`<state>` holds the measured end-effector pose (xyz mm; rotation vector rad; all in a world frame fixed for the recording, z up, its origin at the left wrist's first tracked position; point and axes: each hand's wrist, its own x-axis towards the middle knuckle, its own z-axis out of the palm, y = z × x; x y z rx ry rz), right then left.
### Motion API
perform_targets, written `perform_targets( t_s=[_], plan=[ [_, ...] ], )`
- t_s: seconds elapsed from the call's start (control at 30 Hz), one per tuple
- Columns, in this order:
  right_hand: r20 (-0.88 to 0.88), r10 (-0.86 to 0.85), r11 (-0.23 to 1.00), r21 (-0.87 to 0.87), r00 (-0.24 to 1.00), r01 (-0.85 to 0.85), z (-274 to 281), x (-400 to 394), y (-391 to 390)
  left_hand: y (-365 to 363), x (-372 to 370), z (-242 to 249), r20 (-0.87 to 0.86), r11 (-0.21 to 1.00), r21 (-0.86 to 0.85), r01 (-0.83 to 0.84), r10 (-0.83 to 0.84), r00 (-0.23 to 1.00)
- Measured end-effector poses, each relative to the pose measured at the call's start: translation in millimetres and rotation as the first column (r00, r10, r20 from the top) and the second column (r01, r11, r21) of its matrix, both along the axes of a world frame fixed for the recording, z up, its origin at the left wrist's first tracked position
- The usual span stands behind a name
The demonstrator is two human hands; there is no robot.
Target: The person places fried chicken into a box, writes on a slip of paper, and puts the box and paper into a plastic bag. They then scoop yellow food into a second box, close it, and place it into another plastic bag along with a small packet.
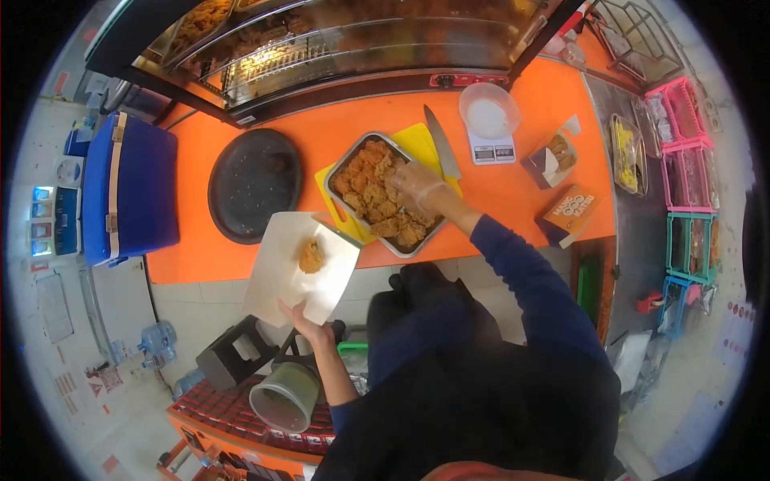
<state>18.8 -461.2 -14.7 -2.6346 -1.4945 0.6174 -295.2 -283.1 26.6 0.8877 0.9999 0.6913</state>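
Note:
My left hand (307, 322) grips the near edge of an open white paper food box (277, 268), thumb along its inside. One piece of fried chicken (311, 255) lies in that box. In a clear plastic glove, my right hand (417, 189) reaches into a metal tray (340, 155) heaped with fried chicken (370, 178). Its fingers curl down around a piece at the tray's right side, with the fingertips partly hidden. Under the tray lies a yellow cutting board (415, 140), and a large knife (440, 142) rests across its right part.
A round black tray (255, 186) and a blue cooler box (132, 189) stand left on the orange counter (361, 110). To the right are a scale (492, 152) bearing a clear bowl (489, 111), a filled carton (552, 160) and an orange-black box (570, 214). A glass warmer (321, 48) stands behind.

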Motion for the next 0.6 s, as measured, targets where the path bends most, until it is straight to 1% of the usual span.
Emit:
perform_targets(
  t_s=[0.03, 0.07, 0.1, 0.13, 0.17, 0.2, 0.27, 0.3, 0.33, 0.37, 0.43, 0.47, 0.5, 0.53, 0.57, 0.6],
  plan=[
    [-0.078, -0.135, 0.962, 0.228, 0.988, 0.149, -2, 1, -5, 0, 12, -7, 0.012, 0.999, 0.021, -0.037, 0.037, 0.999],
    [-0.187, -0.241, 0.852, 0.430, 0.952, 0.299, -4, 2, -9, 0, 23, -14, 0.025, 0.996, 0.042, -0.077, 0.076, 0.997],
    [-0.189, -0.228, 0.853, 0.433, 0.955, 0.290, -7, 6, -11, 0, 32, -21, 0.024, 0.995, 0.047, -0.089, 0.088, 0.996],
    [-0.459, -0.318, 0.756, 0.406, 0.830, 0.514, -10, 8, -14, -1, 40, -28, 0.032, 0.993, 0.082, -0.087, 0.085, 0.996],
    [-0.690, -0.363, 0.636, 0.307, 0.627, 0.707, -14, 10, -15, -2, 48, -36, 0.040, 0.990, 0.116, -0.084, 0.080, 0.996],
    [-0.693, -0.356, 0.644, 0.304, 0.626, 0.702, -6, 6, -13, -4, 57, -42, 0.034, 0.989, 0.117, -0.094, 0.090, 0.995],
    [-0.847, -0.044, 0.472, 0.449, 0.529, 0.759, 28, -10, -9, -10, 73, -50, -0.024, 0.984, 0.017, -0.175, 0.175, 0.984],
    [-0.851, -0.035, 0.480, 0.446, 0.524, 0.756, 46, -17, 0, -12, 82, -48, -0.030, 0.982, 0.021, -0.187, 0.187, 0.982],
    [-0.714, -0.099, 0.475, 0.579, 0.694, 0.663, 65, -25, 14, -14, 90, -44, -0.013, 0.987, -0.006, -0.159, 0.159, 0.987],
    [-0.539, -0.164, 0.477, 0.690, 0.826, 0.544, 79, -31, 28, -15, 98, -40, 0.006, 0.992, -0.032, -0.126, 0.126, 0.992],
    [-0.366, -0.110, 0.702, 0.630, 0.924, 0.333, 95, -38, 53, -17, 112, -35, -0.004, 0.993, -0.051, -0.106, 0.106, 0.994],
    [-0.292, -0.039, 0.752, 0.621, 0.956, 0.221, 98, -45, 65, -18, 117, -34, -0.008, 0.994, -0.074, -0.085, 0.085, 0.996],
    [-0.262, -0.023, 0.855, 0.496, 0.965, 0.155, 91, -50, 81, -16, 119, -37, -0.011, 0.994, -0.076, -0.074, 0.073, 0.997],
    [-0.238, -0.002, 0.931, 0.353, 0.971, 0.088, 92, -50, 90, -13, 117, -44, -0.024, 0.996, -0.051, -0.074, 0.073, 0.997],
    [-0.240, -0.012, 0.931, 0.352, 0.971, 0.098, 94, -47, 87, -7, 114, -50, -0.035, 0.997, -0.023, -0.076, 0.075, 0.997],
    [-0.341, -0.079, 0.891, 0.397, 0.937, 0.220, 113, -40, 81, 2, 110, -55, -0.035, 0.997, -0.023, -0.070, 0.069, 0.997]
  ],
)
